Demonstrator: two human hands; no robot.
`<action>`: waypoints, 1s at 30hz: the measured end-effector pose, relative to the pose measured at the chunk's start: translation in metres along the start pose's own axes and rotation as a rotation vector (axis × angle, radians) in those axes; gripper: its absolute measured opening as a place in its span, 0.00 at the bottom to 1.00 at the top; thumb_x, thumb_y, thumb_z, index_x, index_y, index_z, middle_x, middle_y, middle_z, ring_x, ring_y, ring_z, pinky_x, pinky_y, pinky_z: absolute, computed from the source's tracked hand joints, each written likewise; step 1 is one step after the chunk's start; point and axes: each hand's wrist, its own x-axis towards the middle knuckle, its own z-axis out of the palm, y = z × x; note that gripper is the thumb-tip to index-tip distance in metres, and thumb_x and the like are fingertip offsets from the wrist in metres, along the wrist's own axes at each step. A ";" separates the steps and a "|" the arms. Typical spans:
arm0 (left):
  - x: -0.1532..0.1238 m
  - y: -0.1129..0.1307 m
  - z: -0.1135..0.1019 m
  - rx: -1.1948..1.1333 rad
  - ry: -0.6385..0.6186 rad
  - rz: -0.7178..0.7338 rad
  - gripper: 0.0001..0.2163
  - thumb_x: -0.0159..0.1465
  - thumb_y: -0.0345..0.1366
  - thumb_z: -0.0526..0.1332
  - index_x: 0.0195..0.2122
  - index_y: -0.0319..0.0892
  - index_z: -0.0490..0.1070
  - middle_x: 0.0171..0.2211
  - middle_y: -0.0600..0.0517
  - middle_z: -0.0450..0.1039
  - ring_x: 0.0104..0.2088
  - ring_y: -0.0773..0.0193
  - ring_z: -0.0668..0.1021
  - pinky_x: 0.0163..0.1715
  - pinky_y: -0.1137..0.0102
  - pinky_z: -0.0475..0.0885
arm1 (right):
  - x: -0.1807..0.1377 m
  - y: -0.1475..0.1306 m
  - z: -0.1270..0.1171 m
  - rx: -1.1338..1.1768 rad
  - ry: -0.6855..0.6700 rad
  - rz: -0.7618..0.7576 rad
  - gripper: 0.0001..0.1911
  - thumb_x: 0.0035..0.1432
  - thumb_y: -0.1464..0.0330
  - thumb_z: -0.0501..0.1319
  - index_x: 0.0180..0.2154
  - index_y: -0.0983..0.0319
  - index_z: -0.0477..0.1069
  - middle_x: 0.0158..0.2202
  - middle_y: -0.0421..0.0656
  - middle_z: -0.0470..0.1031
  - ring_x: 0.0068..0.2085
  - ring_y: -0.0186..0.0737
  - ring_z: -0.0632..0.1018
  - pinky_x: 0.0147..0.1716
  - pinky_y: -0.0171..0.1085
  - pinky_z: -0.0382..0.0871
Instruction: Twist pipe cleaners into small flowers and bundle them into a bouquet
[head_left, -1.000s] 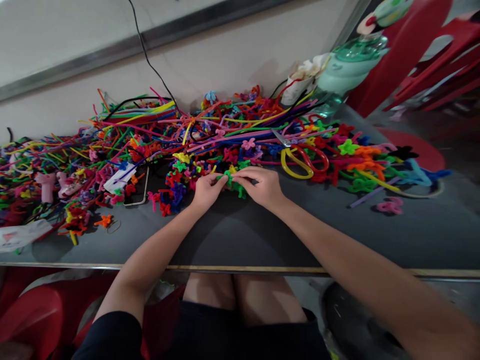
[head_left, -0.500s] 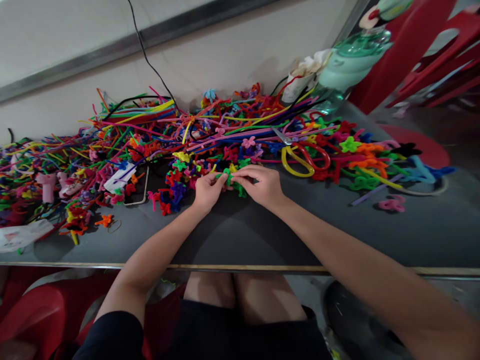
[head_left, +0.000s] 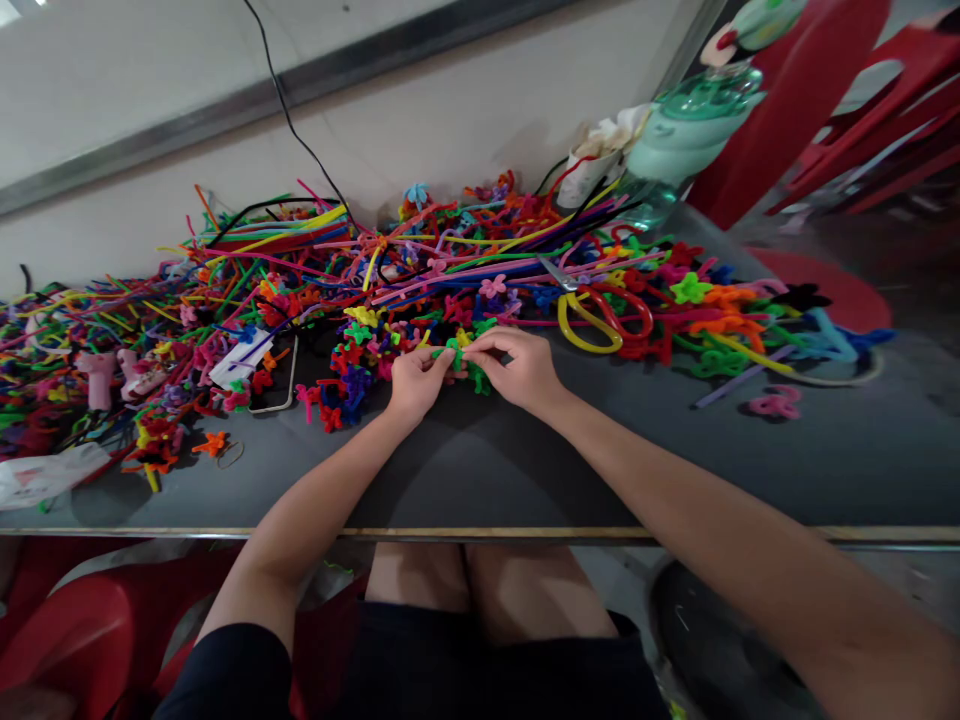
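At the near middle of the counter [head_left: 480, 470], left hand [head_left: 420, 385] nearly closed, thumb and finger pinching a small green fuzzy piece [head_left: 456, 352]. Right hand [head_left: 521, 370] at the piece's three o'clock, fingertips drawn tight on its edge. Loops partly hidden by fingers; cannot tell if it rests on the counter.

Handling, as judged: very light, soft pile, likely a bendable wire core. Grips well, little slip; should keep a bend, though a hard squeeze could flatten the loops. Best hold: steady the middle where loops meet, work a free end with the other fingertips.

Outward: red and blue fuzzy flowers [head_left: 354, 385] between eight and nine o'clock; scissors [head_left: 570, 287] between two and three; loose fuzzy stems [head_left: 442, 262] heaped at twelve.
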 end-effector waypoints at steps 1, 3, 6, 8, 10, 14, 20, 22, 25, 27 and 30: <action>0.000 0.000 0.000 0.001 -0.004 0.003 0.16 0.55 0.49 0.66 0.28 0.38 0.75 0.24 0.51 0.78 0.21 0.69 0.78 0.23 0.74 0.73 | 0.000 0.000 0.000 0.002 0.002 -0.008 0.10 0.59 0.63 0.62 0.29 0.60 0.77 0.28 0.42 0.79 0.29 0.36 0.78 0.27 0.36 0.71; 0.000 -0.001 0.000 0.006 -0.013 0.008 0.16 0.56 0.48 0.65 0.29 0.38 0.74 0.24 0.50 0.78 0.22 0.68 0.78 0.24 0.73 0.73 | 0.001 0.001 0.000 0.005 0.003 -0.017 0.10 0.59 0.63 0.62 0.29 0.60 0.76 0.28 0.43 0.79 0.29 0.36 0.78 0.27 0.36 0.71; 0.001 -0.003 0.001 0.004 -0.005 0.025 0.16 0.57 0.49 0.65 0.32 0.39 0.73 0.25 0.51 0.78 0.23 0.68 0.79 0.26 0.72 0.73 | 0.001 0.001 0.002 0.001 -0.003 0.006 0.10 0.59 0.63 0.62 0.29 0.60 0.76 0.28 0.42 0.78 0.29 0.36 0.78 0.27 0.35 0.72; 0.002 -0.005 0.001 -0.032 0.018 0.058 0.16 0.56 0.48 0.66 0.36 0.39 0.72 0.27 0.51 0.78 0.25 0.67 0.79 0.28 0.72 0.74 | 0.001 0.000 0.003 -0.004 0.020 0.032 0.09 0.59 0.64 0.62 0.29 0.60 0.76 0.29 0.42 0.79 0.28 0.36 0.77 0.27 0.35 0.72; 0.003 -0.006 0.001 -0.069 0.034 0.090 0.17 0.55 0.47 0.67 0.37 0.40 0.70 0.29 0.52 0.77 0.28 0.67 0.79 0.31 0.71 0.74 | 0.000 -0.002 0.003 -0.007 0.041 0.039 0.09 0.59 0.64 0.62 0.30 0.60 0.77 0.29 0.42 0.79 0.28 0.36 0.77 0.27 0.35 0.71; 0.004 -0.006 -0.001 -0.058 0.063 0.099 0.15 0.54 0.46 0.68 0.32 0.40 0.70 0.24 0.56 0.73 0.27 0.69 0.77 0.31 0.72 0.72 | 0.000 -0.004 -0.002 0.032 -0.034 0.017 0.08 0.56 0.63 0.65 0.30 0.61 0.77 0.28 0.42 0.79 0.25 0.34 0.75 0.24 0.34 0.69; 0.003 -0.002 -0.002 0.021 -0.028 0.112 0.14 0.55 0.46 0.67 0.30 0.40 0.72 0.23 0.55 0.71 0.25 0.69 0.74 0.29 0.72 0.70 | 0.004 0.003 -0.009 0.037 -0.027 0.035 0.08 0.57 0.62 0.65 0.36 0.58 0.79 0.35 0.43 0.81 0.34 0.39 0.80 0.32 0.37 0.74; 0.002 -0.001 -0.003 0.047 -0.065 0.110 0.14 0.55 0.46 0.66 0.29 0.40 0.72 0.23 0.55 0.71 0.25 0.69 0.74 0.28 0.72 0.69 | 0.005 0.005 -0.009 0.043 -0.053 0.022 0.07 0.57 0.62 0.65 0.34 0.57 0.80 0.35 0.42 0.82 0.36 0.40 0.81 0.36 0.39 0.76; 0.002 0.000 -0.005 0.066 -0.091 0.112 0.14 0.56 0.47 0.65 0.28 0.39 0.72 0.22 0.54 0.70 0.24 0.70 0.73 0.27 0.73 0.68 | 0.005 0.005 -0.009 0.063 -0.063 0.037 0.06 0.55 0.62 0.66 0.31 0.57 0.80 0.33 0.42 0.82 0.34 0.41 0.81 0.36 0.40 0.77; 0.002 0.000 -0.006 0.068 -0.093 0.113 0.15 0.56 0.47 0.65 0.27 0.39 0.71 0.22 0.55 0.70 0.24 0.70 0.72 0.26 0.73 0.67 | 0.004 0.005 -0.008 0.075 -0.069 0.052 0.07 0.55 0.61 0.67 0.31 0.57 0.80 0.33 0.42 0.82 0.34 0.41 0.81 0.35 0.39 0.77; 0.001 0.000 -0.006 0.066 -0.096 0.113 0.15 0.55 0.48 0.66 0.26 0.39 0.71 0.21 0.55 0.70 0.23 0.71 0.71 0.25 0.74 0.66 | 0.004 0.004 -0.008 0.088 -0.067 0.043 0.07 0.54 0.61 0.67 0.31 0.57 0.80 0.32 0.42 0.81 0.32 0.40 0.81 0.34 0.39 0.76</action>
